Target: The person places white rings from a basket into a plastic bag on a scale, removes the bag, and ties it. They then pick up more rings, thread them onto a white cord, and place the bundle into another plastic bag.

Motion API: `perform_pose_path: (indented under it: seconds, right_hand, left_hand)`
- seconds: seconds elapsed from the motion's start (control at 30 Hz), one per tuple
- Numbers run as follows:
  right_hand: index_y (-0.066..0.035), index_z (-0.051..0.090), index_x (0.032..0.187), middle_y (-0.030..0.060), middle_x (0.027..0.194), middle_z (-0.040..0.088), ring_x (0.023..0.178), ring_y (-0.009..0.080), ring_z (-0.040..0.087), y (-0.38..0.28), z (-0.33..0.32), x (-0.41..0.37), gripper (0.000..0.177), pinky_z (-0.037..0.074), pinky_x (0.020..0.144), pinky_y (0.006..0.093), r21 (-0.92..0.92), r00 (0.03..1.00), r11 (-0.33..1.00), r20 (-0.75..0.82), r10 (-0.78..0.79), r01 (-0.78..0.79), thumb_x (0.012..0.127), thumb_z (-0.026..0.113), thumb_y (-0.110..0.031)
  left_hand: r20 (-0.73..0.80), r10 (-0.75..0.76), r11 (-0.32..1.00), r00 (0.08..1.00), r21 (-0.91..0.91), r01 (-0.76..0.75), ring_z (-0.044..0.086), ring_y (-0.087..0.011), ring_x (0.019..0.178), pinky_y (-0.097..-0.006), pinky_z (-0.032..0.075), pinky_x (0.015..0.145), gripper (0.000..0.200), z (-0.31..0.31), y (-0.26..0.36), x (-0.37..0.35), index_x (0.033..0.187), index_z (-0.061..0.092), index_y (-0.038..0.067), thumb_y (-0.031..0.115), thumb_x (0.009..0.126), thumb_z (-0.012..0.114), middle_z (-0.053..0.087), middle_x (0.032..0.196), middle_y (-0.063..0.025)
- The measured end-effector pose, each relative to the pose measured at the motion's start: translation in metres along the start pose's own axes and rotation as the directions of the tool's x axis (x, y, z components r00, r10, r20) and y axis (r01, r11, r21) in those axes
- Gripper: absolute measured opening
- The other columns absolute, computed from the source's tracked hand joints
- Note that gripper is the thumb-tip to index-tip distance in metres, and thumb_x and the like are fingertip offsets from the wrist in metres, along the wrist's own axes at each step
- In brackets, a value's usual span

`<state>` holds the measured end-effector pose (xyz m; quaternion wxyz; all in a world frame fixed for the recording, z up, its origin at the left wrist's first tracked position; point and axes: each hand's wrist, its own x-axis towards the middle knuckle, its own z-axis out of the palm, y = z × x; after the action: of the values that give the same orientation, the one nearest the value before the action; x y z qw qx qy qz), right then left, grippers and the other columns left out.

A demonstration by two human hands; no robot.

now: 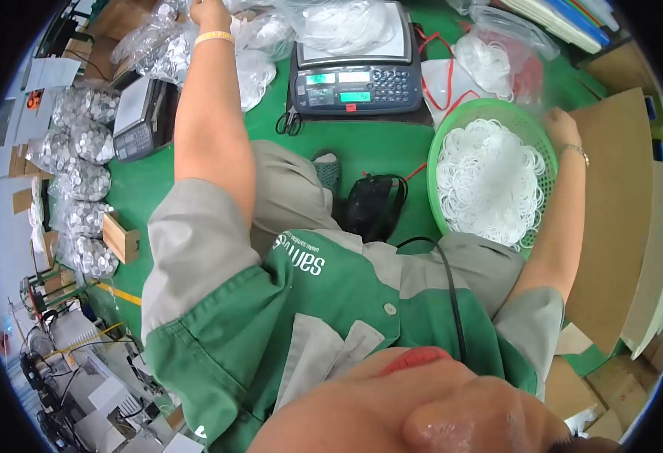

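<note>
My left hand [209, 10] reaches to the top edge of the view, its fingers curled and partly cut off. Clear plastic bags [167, 49] of flat silvery pieces lie beside and below it; what its fingers hold is hidden. My right hand [562, 127] is closed at the outer rim of a green plastic basket [439, 162], which leans by my right thigh. White rings [486, 181] fill the basket in a loose heap. On a digital scale [356, 89] in front of me rests a clear bag of white rings [344, 26].
A second scale [137, 121] stands to the left, near several stacked bags of silvery pieces [88, 181] and a small wooden box [121, 238]. Black scissors [289, 123] lie by the main scale. A black pouch [374, 205] sits between my legs. Cardboard [611, 204] borders the right side.
</note>
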<state>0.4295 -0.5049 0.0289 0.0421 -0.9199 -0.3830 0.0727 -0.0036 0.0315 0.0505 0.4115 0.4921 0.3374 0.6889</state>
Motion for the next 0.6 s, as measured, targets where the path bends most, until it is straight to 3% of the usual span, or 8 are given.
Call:
perform_pose_path:
  seconds: [0.13, 0.23, 0.27, 0.37, 0.43, 0.47, 0.5, 0.6]
  right_hand:
    - [-0.007, 0.057, 0.094, 0.0164, 0.091, 0.059, 0.087, 0.0318, 0.055, 0.030, 0.008, -0.004, 0.027, 0.043, 0.075, 0.0369, 0.034, 0.998, 0.998, -0.019, 0.053, -0.052, 0.074, 0.052, -0.025]
    - [-0.005, 0.057, 0.092, 0.0161, 0.089, 0.059, 0.086, 0.0306, 0.056, 0.050, 0.012, -0.006, 0.027, 0.044, 0.074, 0.0361, 0.015, 0.998, 0.998, -0.029, 0.061, -0.061, 0.074, 0.053, -0.024]
    - [-0.005, 0.057, 0.092, 0.0161, 0.089, 0.059, 0.086, 0.0306, 0.056, 0.051, 0.010, -0.009, 0.027, 0.044, 0.074, 0.0361, 0.009, 0.998, 0.999, -0.026, 0.053, -0.053, 0.074, 0.053, -0.024]
    - [-0.004, 0.058, 0.091, 0.0152, 0.088, 0.060, 0.085, 0.0291, 0.057, 0.061, 0.008, -0.010, 0.028, 0.044, 0.074, 0.0353, -0.023, 0.995, 0.995, 0.016, 0.096, -0.095, 0.074, 0.054, -0.026]
    - [-0.005, 0.058, 0.091, 0.0149, 0.087, 0.060, 0.084, 0.0290, 0.057, 0.069, 0.009, -0.007, 0.027, 0.044, 0.074, 0.0352, -0.038, 0.995, 0.994, 0.020, 0.103, -0.102, 0.074, 0.054, -0.026]
    - [-0.005, 0.058, 0.091, 0.0146, 0.086, 0.060, 0.084, 0.0288, 0.057, 0.072, 0.009, -0.008, 0.027, 0.044, 0.074, 0.0350, -0.046, 0.993, 0.992, 0.022, 0.117, -0.115, 0.074, 0.054, -0.026]
    - [-0.005, 0.058, 0.091, 0.0142, 0.085, 0.060, 0.084, 0.0286, 0.057, 0.075, 0.010, -0.008, 0.027, 0.044, 0.074, 0.0350, -0.076, 0.994, 0.992, -0.004, 0.105, -0.105, 0.073, 0.055, -0.026]
    - [-0.005, 0.058, 0.090, 0.0144, 0.085, 0.060, 0.083, 0.0288, 0.057, 0.079, 0.009, -0.010, 0.026, 0.044, 0.073, 0.0352, -0.040, 0.990, 0.989, 0.018, 0.141, -0.140, 0.074, 0.055, -0.026]
  left_hand:
    - [0.319, -0.482, 0.738, 0.816, -0.353, 0.574, 0.052, -0.0247, 0.091, -0.0321, 0.042, 0.077, 0.030, -0.029, -0.005, 0.029, 0.111, 0.044, -0.004, 0.011, 0.084, 0.042, 0.052, 0.103, -0.0146]
    - [0.358, -0.486, 0.743, 0.797, -0.311, 0.592, 0.052, -0.0261, 0.092, -0.0330, 0.042, 0.079, 0.032, -0.036, -0.007, 0.034, 0.110, 0.043, -0.006, 0.013, 0.085, 0.042, 0.053, 0.102, -0.0151]
    - [0.183, -0.204, 0.961, 0.962, -0.150, 0.233, 0.052, -0.0261, 0.093, -0.0333, 0.042, 0.079, 0.033, -0.017, -0.015, 0.010, 0.111, 0.043, -0.007, 0.013, 0.085, 0.042, 0.053, 0.102, -0.0153]
    - [0.121, -0.058, 0.891, 0.991, 0.453, -0.003, 0.054, -0.0257, 0.090, -0.0326, 0.043, 0.077, 0.032, -0.019, -0.009, 0.001, 0.107, 0.046, -0.008, 0.015, 0.085, 0.043, 0.055, 0.099, -0.0169]
    - [-0.057, -0.183, 0.982, 0.982, 0.034, 0.185, 0.054, -0.0278, 0.089, -0.0343, 0.044, 0.076, 0.031, -0.011, -0.019, 0.003, 0.105, 0.049, -0.008, 0.014, 0.083, 0.046, 0.056, 0.095, -0.0201]
    - [0.195, 0.066, 0.728, 0.979, 0.662, -0.181, 0.055, -0.0293, 0.089, -0.0354, 0.044, 0.075, 0.030, -0.017, -0.014, 0.001, 0.104, 0.049, -0.007, 0.013, 0.081, 0.048, 0.056, 0.093, -0.0211]
    - [0.524, 0.077, 0.067, 0.848, 0.846, -0.529, 0.055, -0.0308, 0.088, -0.0364, 0.044, 0.074, 0.029, -0.022, -0.009, -0.001, 0.103, 0.050, -0.006, 0.012, 0.080, 0.050, 0.057, 0.091, -0.0221]
    - [0.655, 0.115, -0.092, 0.746, 0.755, -0.649, 0.056, -0.0326, 0.085, -0.0384, 0.045, 0.070, 0.027, -0.024, -0.018, 0.003, 0.101, 0.051, -0.004, 0.009, 0.077, 0.053, 0.057, 0.091, -0.0209]
